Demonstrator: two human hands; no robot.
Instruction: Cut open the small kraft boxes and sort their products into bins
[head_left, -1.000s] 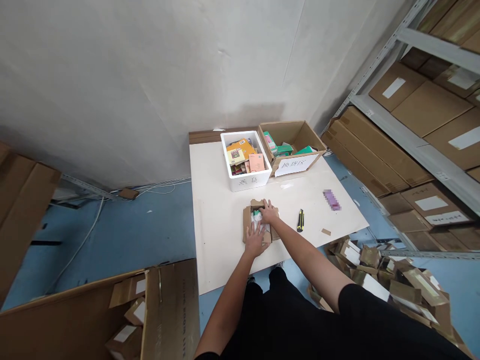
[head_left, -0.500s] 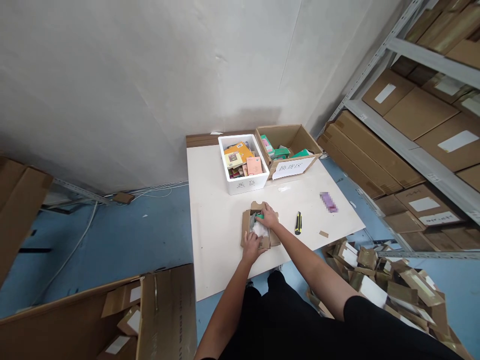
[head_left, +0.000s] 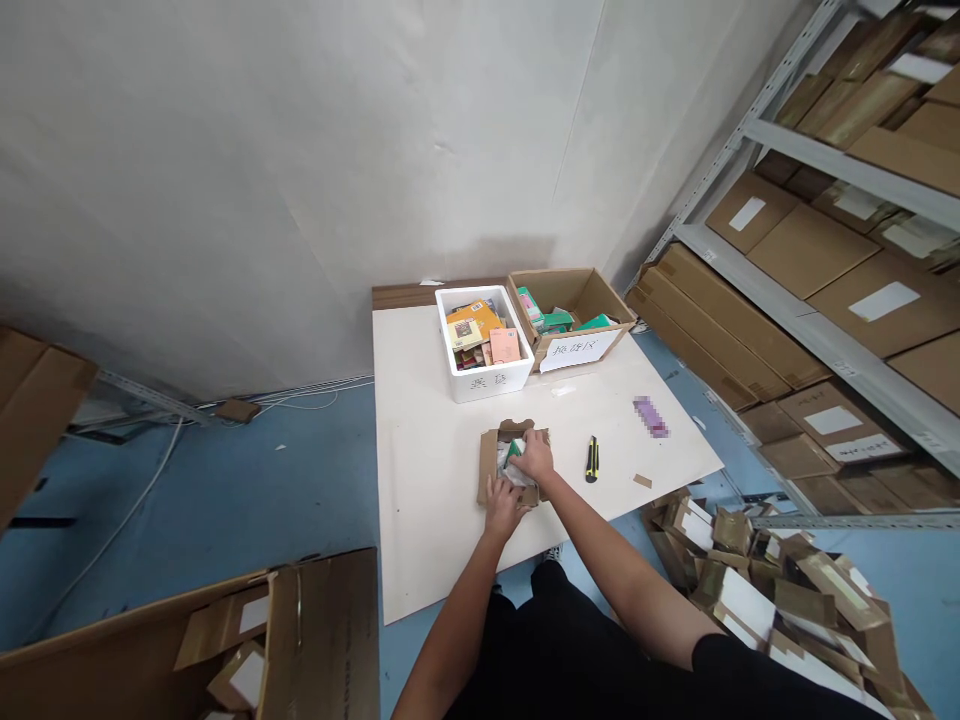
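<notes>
A small opened cardboard box lies on the white table, its flaps folded out. Inside it are clear plastic wrapping and a green-and-white packet. My right hand reaches in from the right, its fingers closed on the packet and partly hiding it. At the near side of the cardboard box, my left hand grips the edge, fingertips over the rim. A yellow-and-black box cutter rests on the table to the right of my hands.
Behind stand a white foam bin of booklets and small packs, and a labelled carton with green boxes. A blurred purple item and a cardboard scrap lie right. Discarded boxes heap below; shelving stands at right.
My right hand has closed around the green-and-white packet, which now sits tilted higher in the cardboard box. My left hand stays at the near edge. The view has shifted slightly.
</notes>
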